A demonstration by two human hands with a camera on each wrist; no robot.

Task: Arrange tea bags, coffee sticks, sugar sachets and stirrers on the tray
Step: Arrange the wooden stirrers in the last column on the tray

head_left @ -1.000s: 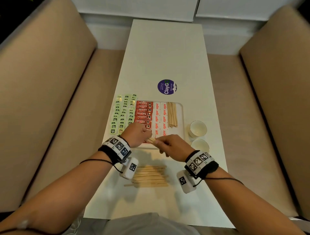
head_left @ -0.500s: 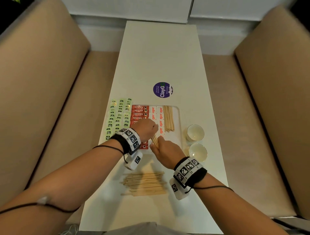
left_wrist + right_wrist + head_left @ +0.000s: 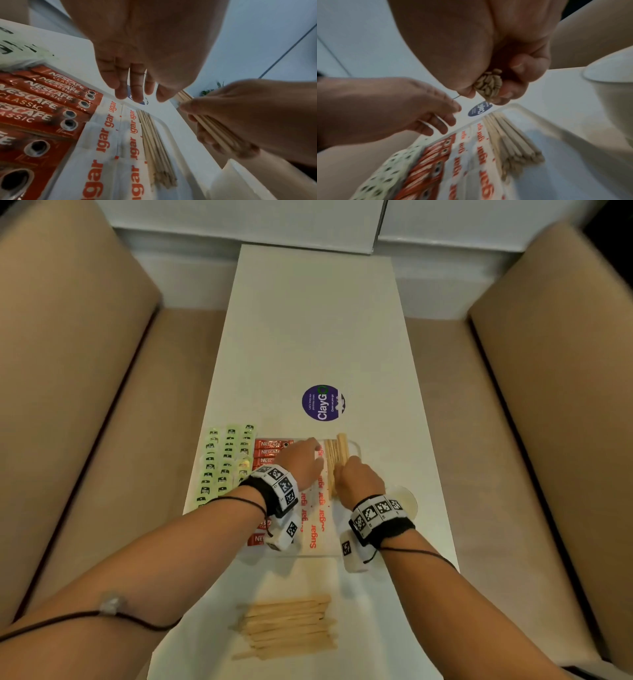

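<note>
A clear tray (image 3: pixel 357 449) on the white table holds red coffee sticks (image 3: pixel 270 453), white sugar sachets (image 3: pixel 320 498) and a row of wooden stirrers (image 3: pixel 331 463). Green tea bags (image 3: pixel 224 463) lie in rows just left of the coffee sticks. My right hand (image 3: pixel 347 469) grips a bundle of stirrers (image 3: pixel 489 86) lengthwise above the tray's right side, beside the laid row (image 3: pixel 508 140). My left hand (image 3: pixel 306 453) hovers over the sugar sachets (image 3: pixel 106 129) with its fingers (image 3: pixel 135 86) straight and nothing in them. The two hands are a little apart.
A loose pile of stirrers (image 3: pixel 287 626) lies on the table near me. White cups (image 3: pixel 407 499) stand right of the tray, partly behind my right wrist. A purple round sticker (image 3: pixel 323 402) is beyond the tray. Beige benches flank the table.
Both hands moved from the tray's near edge to its far right part. The stirrer bundle, held by both hands before, is now in the right hand alone; the left has let go.
</note>
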